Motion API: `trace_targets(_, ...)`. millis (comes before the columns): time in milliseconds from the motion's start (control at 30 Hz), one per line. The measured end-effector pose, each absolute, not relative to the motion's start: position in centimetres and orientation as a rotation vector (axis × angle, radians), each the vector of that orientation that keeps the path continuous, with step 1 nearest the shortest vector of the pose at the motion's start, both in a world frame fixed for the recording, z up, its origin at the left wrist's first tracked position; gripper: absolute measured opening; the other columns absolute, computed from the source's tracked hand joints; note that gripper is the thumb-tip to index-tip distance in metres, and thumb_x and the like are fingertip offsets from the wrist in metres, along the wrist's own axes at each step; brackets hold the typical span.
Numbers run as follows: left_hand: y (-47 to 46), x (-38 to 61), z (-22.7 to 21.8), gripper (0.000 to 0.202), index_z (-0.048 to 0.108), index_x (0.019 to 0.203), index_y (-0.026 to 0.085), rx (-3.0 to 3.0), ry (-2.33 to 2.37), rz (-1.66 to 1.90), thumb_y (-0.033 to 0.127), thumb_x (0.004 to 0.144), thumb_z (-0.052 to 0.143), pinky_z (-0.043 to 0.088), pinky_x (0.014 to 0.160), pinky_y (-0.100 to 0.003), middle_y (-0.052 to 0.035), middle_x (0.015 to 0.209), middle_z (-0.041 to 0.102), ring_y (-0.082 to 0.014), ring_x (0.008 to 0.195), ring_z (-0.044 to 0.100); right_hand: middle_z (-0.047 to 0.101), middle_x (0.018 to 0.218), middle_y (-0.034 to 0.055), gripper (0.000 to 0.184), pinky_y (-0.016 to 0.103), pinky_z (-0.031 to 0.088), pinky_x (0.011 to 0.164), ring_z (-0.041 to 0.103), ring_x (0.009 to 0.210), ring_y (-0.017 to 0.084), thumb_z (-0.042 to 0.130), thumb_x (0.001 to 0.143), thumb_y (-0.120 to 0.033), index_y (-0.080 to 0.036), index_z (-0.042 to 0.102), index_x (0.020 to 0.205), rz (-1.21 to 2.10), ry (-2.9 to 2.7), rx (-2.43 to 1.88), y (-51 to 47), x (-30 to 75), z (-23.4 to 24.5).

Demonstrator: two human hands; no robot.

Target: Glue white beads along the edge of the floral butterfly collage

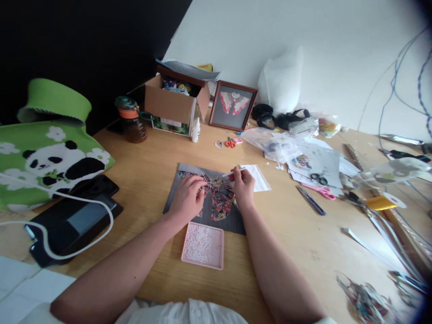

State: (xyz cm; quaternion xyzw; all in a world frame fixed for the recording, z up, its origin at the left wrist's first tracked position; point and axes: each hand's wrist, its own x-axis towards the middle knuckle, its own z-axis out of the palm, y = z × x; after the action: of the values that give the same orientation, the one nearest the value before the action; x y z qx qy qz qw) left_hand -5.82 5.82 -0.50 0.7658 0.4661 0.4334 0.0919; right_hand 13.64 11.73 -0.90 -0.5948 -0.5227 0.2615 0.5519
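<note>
A floral collar-shaped fabric piece (222, 204), edged with beads along its top, lies on a dark grey cloth (236, 225). My left hand (189, 194) rests on its left part, fingers curled and thumb close to the index finger at the beaded edge. Above the right part, my right hand (244, 183) pinches a thin pale stick-like tool (232, 173) pointing left; its exact kind is too small to make out. Just below the cloth sits a shallow pink tray (220, 265) with many small white beads. A white sheet or packet (259, 180) lies beside my right hand.
Behind are a cardboard box (168, 103), a white glue-like bottle (195, 131), a framed collar picture (232, 105) and orange scissors (230, 142). Left stand a drink bottle (133, 121) and a green panda bag (60, 157). To the right lie a cutter (311, 200), pink-handled scissors (324, 191) and papers.
</note>
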Motion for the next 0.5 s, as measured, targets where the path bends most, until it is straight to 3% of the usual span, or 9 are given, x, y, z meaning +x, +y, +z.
trace_targets(100, 5.8, -5.8, -0.5, 0.024, 0.063, 0.100, 0.019, 2.267, 1.373, 1.306, 0.005, 0.083, 0.051, 0.049, 0.094, -0.046, -0.0083, 0.106, 0.063, -0.0246, 0.104, 0.058, 0.060, 0.058, -0.0007, 0.043, 0.025, 0.041, 0.051, 0.055, 0.052, 0.014, 0.063, 0.077, -0.061, -0.019, 0.056, 0.074, 0.926, -0.941, -1.241, 12.1, 13.7, -0.7)
trace_targets(233, 5.7, -5.7, -0.2, 0.021, 0.063, 0.099, 0.018, 2.259, 1.328, 1.347, 0.007, 0.085, 0.051, 0.050, 0.092, -0.046, -0.0088, 0.106, 0.063, -0.0247, 0.103, 0.058, 0.057, 0.054, -0.0040, 0.038, 0.022, 0.042, 0.047, 0.051, 0.046, 0.009, 0.075, 0.071, -0.052, -0.019, 0.056, 0.071, 1.191, -0.737, -1.018, 12.1, 13.6, -0.1)
trace_targets(500, 5.0, -5.4, 1.5, 0.017, 0.061, 0.105, 0.021, 2.246, 1.169, 1.503, 0.015, 0.094, 0.051, 0.048, 0.095, -0.044, -0.0068, 0.104, 0.066, -0.0230, 0.104, 0.058, 0.054, 0.053, -0.0049, 0.029, 0.019, 0.046, 0.045, 0.049, 0.044, 0.008, 0.068, 0.086, -0.033, -0.020, 0.051, 0.066, 1.543, -0.467, -0.820, 11.1, 12.0, 2.6)
